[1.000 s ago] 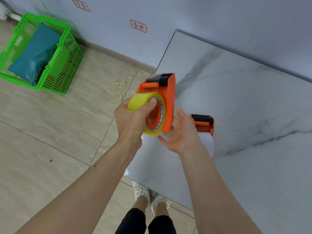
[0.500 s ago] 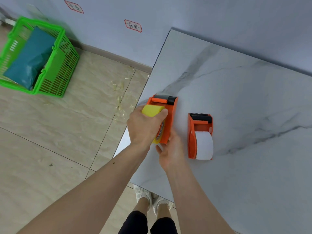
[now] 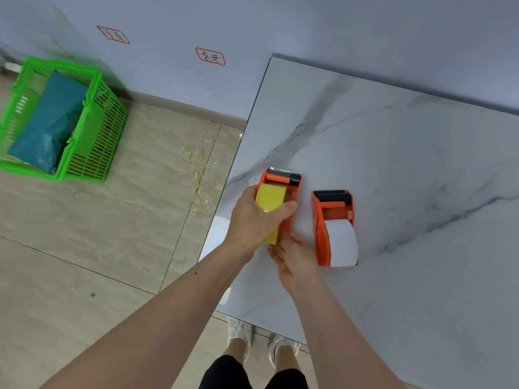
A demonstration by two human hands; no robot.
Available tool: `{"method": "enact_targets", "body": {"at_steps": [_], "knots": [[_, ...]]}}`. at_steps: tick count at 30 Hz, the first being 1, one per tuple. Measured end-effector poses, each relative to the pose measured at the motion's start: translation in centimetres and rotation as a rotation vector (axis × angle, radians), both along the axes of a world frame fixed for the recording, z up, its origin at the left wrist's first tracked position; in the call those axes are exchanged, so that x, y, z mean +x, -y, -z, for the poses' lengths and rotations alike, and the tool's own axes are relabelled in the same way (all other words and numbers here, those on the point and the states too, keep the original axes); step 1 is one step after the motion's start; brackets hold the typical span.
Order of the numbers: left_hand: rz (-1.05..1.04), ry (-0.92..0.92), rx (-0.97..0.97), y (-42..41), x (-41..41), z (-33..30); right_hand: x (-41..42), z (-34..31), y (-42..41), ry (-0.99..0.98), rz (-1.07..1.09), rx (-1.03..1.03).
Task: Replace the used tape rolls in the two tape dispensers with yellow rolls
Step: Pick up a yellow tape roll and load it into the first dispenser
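On the near-left corner of the marble surface (image 3: 393, 164): two orange tape dispensers side by side, close but apart.

Left dispenser (image 3: 283, 183) carries the yellow roll (image 3: 270, 200). Left hand (image 3: 257, 220) is clenched over the roll from above, thumb on its left face, fingers wrapped onto the dispenser's right side plate. Hand hides most of the roll; only the far part and a sliver at the near edge show. Can't tell if the roll is fully seated on the hub. Right hand (image 3: 295, 259) sits at the dispenser's near end, fingers curled against the bottom of it; its grip on the body is mostly hidden behind the left wrist, so can't tell how firmly it holds. Cutter end points far, toward the wall.

Right dispenser (image 3: 332, 217) stands free on the surface, nobody touching it. White roll (image 3: 341, 242) loaded in it, at the near end, serrated black cutter at the far end. Core of that roll is out of sight.

Floor, far left: green plastic basket (image 3: 92, 141) against the wall, teal bag (image 3: 47, 127) lying inside, filling most of it. Basket's left edge is cut off by the frame. Pale scraps (image 3: 199, 175) litter the tiles near the surface edge; too small to identify. Two red-bordered labels (image 3: 210, 56) on the wall, handwriting unreadable.

Person's white shoes (image 3: 238, 332) show below the surface edge.
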State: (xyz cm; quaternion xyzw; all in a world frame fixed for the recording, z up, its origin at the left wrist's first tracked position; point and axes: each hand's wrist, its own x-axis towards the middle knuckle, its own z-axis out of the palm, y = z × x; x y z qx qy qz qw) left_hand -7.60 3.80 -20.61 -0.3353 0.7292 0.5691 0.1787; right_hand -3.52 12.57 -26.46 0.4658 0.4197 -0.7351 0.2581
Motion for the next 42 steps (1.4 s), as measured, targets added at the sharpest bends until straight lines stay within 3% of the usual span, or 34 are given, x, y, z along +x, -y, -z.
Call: {"method": "enact_targets", "body": {"at_steps": [5, 8, 34, 42], "knots": [[0.124, -0.078, 0.319, 2.4, 0.9, 0.5, -0.5, -0.4, -0.1, -0.013, -0.026, 0.014], [0.163, -0.13, 0.398, 3.2, 1.4, 0.5, -0.6, -0.6, 0.3, 0.007, -0.051, 0.027], [0.181, -0.192, 0.316, 3.3, 3.0, 2.6, 0.3, -0.3, 0.9, 0.167, -0.026, 0.183], [0.18, -0.225, 0.292, 3.3, 4.2, 2.3, 1.1, -0.9, 0.8, 0.189, -0.034, 0.12]]}}
